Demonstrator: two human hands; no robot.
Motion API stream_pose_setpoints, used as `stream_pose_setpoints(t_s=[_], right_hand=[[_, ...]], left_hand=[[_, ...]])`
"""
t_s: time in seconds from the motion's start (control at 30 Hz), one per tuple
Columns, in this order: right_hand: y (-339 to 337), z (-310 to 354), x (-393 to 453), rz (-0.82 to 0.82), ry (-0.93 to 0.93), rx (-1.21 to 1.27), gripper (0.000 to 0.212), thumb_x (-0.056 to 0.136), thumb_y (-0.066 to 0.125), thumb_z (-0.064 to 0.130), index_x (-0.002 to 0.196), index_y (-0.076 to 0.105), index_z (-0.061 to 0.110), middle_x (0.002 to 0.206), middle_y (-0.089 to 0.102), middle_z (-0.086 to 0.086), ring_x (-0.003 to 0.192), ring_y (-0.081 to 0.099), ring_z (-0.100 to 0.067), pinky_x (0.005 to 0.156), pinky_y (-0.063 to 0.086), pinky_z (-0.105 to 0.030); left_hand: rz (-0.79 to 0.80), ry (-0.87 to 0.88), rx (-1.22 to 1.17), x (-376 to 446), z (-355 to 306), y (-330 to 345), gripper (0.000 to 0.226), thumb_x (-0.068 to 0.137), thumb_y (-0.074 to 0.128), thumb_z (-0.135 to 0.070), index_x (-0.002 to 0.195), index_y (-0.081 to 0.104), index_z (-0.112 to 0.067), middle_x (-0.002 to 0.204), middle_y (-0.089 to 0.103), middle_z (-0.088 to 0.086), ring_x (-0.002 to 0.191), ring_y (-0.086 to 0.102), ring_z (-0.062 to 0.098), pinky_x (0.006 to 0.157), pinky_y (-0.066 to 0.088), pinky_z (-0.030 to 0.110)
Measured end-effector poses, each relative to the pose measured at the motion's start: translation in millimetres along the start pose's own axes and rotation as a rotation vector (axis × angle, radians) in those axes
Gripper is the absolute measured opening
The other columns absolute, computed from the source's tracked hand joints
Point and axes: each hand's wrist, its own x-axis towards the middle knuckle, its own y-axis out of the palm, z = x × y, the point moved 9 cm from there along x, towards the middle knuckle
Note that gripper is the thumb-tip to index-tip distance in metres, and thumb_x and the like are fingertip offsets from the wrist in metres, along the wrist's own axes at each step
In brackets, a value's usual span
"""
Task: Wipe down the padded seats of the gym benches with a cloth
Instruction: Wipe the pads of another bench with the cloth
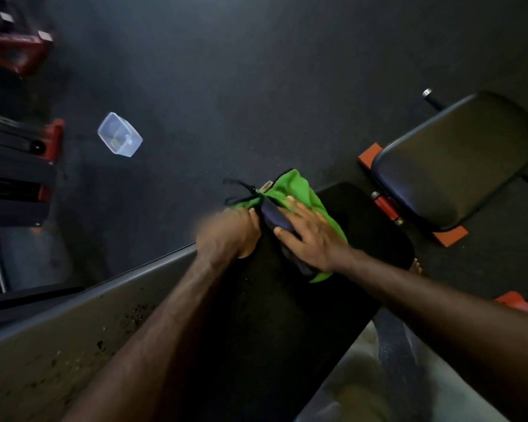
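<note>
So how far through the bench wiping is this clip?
Nothing can be confirmed as finished; no pad shows a visible wipe mark. In hand: the right hand presses the green cloth flat on the near bench pad, while the left hand, blurred, grips the pad's edge. Left: the second bench pad beyond, with no cloth on it.

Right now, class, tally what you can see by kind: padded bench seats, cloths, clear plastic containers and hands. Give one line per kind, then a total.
Padded bench seats: 2, the near seat under the cloth and the far seat
Cloths: 1, the green cloth
Clear plastic containers: 1, the container on the floor
Hands: 2, left hand, right hand
Total: 6
</note>
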Motion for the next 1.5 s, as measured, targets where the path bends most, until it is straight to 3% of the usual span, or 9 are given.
stream_pose_setpoints(t_s=[0.13,0.33,0.5,0.67,0.83,1.0,1.2,1.37,1.5], right_hand=[[0.0,-12.2,25.6,-0.068,0.34,0.045,0.069,0.1,0.035,0.057,0.154,0.044,0.015,0.163,0.038,-0.008,0.155,0.025,-0.026,0.126,0.02,-0.046],[-1.4,2.1,-4.4,-0.061,-0.02,-0.002,0.07,0.099,0.038,0.056,0.149,0.051,0.009,0.157,0.047,-0.013,0.151,0.036,-0.028,0.124,0.029,-0.048],[5.1,-8.5,13.0,-0.065,0.379,0.047,0.059,0.107,0.04,0.047,0.158,0.038,0.018,0.168,0.03,-0.007,0.157,0.018,-0.024,0.127,0.015,-0.047],[2.2,14.9,-23.7,-0.066,-0.105,0.014,0.065,0.103,0.038,0.053,0.157,0.04,0.018,0.165,0.035,-0.004,0.156,0.026,-0.021,0.126,0.024,-0.045],[4.1,-17.8,-16.6,-0.082,0.371,0.085,0.085,0.09,0.017,0.066,0.158,0.04,0.019,0.165,0.036,-0.009,0.156,0.023,-0.027,0.126,0.021,-0.048],[1.3,22.8,-69.4,0.02,-0.138,0.023,0.06,0.105,0.04,0.051,0.161,0.032,0.031,0.17,0.025,0.006,0.158,0.017,-0.017,0.127,0.016,-0.042],[2.4,3.5,-47.9,-0.103,0.457,0.108,0.07,0.101,0.035,0.055,0.15,0.049,0.007,0.159,0.043,-0.017,0.151,0.035,-0.035,0.124,0.027,-0.048],[0.1,42.5,-76.0,-0.058,-0.102,0.024,0.06,0.101,0.043,0.045,0.157,0.041,0.022,0.165,0.037,-0.003,0.155,0.029,-0.023,0.125,0.024,-0.044],[-5.0,-2.9,-62.8,-0.131,0.259,0.065,0.078,0.096,0.03,0.056,0.149,0.049,0.003,0.157,0.045,-0.018,0.149,0.039,-0.035,0.124,0.029,-0.052]], left_hand=[[-0.033,-0.022,-0.055,-0.1,-0.5,-2.5,0.051,0.109,0.021,-0.043,0.115,0.063,-0.015,0.121,0.068,0.015,0.109,0.065,0.035,0.09,0.046,0.042],[-0.055,0.037,-0.035,-0.2,-0.6,-1.3,0.044,0.108,0.025,-0.042,0.112,0.062,-0.018,0.114,0.069,0.012,0.102,0.066,0.035,0.08,0.045,0.039],[-0.02,-0.021,-0.111,-3.1,0.3,-5.3,0.047,0.11,0.024,-0.042,0.11,0.063,-0.014,0.112,0.069,0.015,0.099,0.067,0.034,0.087,0.05,0.042],[-0.058,0.043,-0.022,-5.2,-3.8,-5.8,0.037,0.108,0.03,-0.037,0.113,0.06,-0.016,0.118,0.067,0.014,0.108,0.064,0.037,0.084,0.047,0.042],[-0.009,-0.005,-0.139,-6.8,-0.1,-3.6,0.046,0.109,0.024,-0.047,0.109,0.062,-0.02,0.101,0.068,0.006,0.087,0.065,0.025,0.076,0.047,0.038],[-0.167,0.063,-0.211,-40.4,-3.8,-32.4,0.025,0.104,0.038,-0.04,0.112,0.056,-0.025,0.121,0.062,0.002,0.109,0.059,0.025,0.09,0.039,0.04],[-0.051,0.037,-0.106,-89.8,-2.7,-5.3,0.064,0.105,0.034,-0.048,0.163,0.019,-0.025,0.171,0.015,0.006,0.157,0.012,0.026,0.128,0.006,0.046],[-0.169,0.056,-0.089,-107.4,-5.4,-0.8,0.064,0.104,0.029,-0.044,0.163,0.019,-0.021,0.171,0.015,0.01,0.158,0.011,0.026,0.129,0.002,0.046],[-0.096,0.05,-0.106,-108.0,-5.3,-2.3,0.065,0.107,0.029,-0.044,0.164,0.009,-0.02,0.172,0.003,0.008,0.159,0.0,0.023,0.129,-0.003,0.043]])
